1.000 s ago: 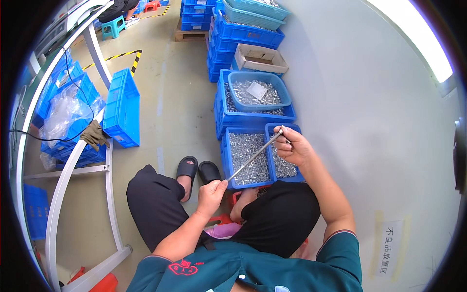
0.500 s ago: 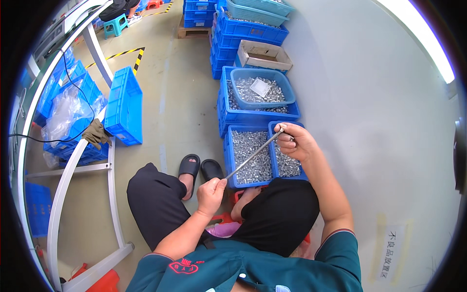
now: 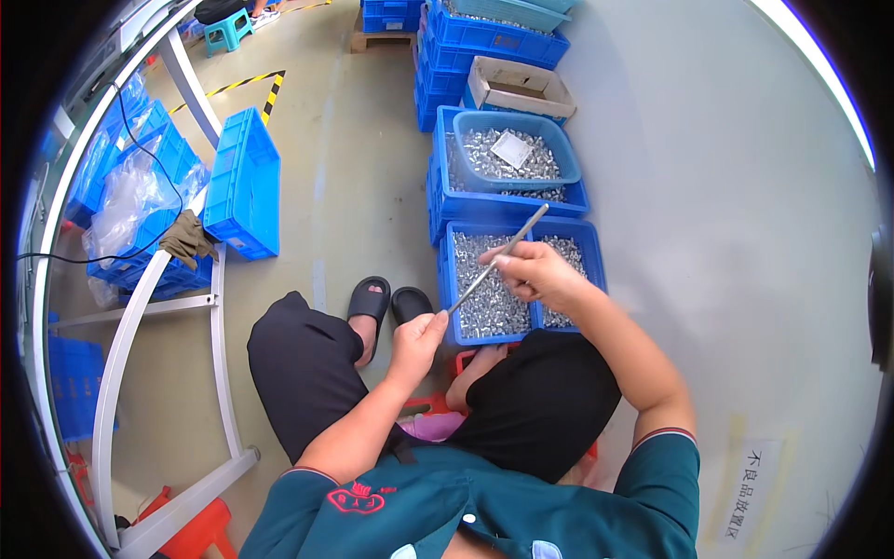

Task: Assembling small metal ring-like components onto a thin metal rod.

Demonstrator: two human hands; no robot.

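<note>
A thin grey metal rod [image 3: 524, 229] slants up and to the right from my left hand [image 3: 416, 348]. That hand is closed in a fist round the rod's lower end. My right hand [image 3: 540, 272] pinches the rod farther up, and the rod's upper end sticks out past its fingers. Beneath the rod stands a blue bin [image 3: 450, 244] full of small shiny metal parts [image 3: 489, 309]. My right hand hangs over the divider between its two filled sections, apart from the parts.
Behind the bin, a light blue basket [image 3: 564, 154] of metal parts sits in another blue bin [image 3: 582, 203], with an open carton [image 3: 563, 93] beyond. A white metal frame [image 3: 130, 373] stands at left, beside an upended blue crate [image 3: 219, 191]. A wall [image 3: 708, 233] rises at right.
My right hand has slid from the rod's upper end down toward my left hand, leaving that end exposed. My left hand keeps its hold. The view has shifted slightly.
</note>
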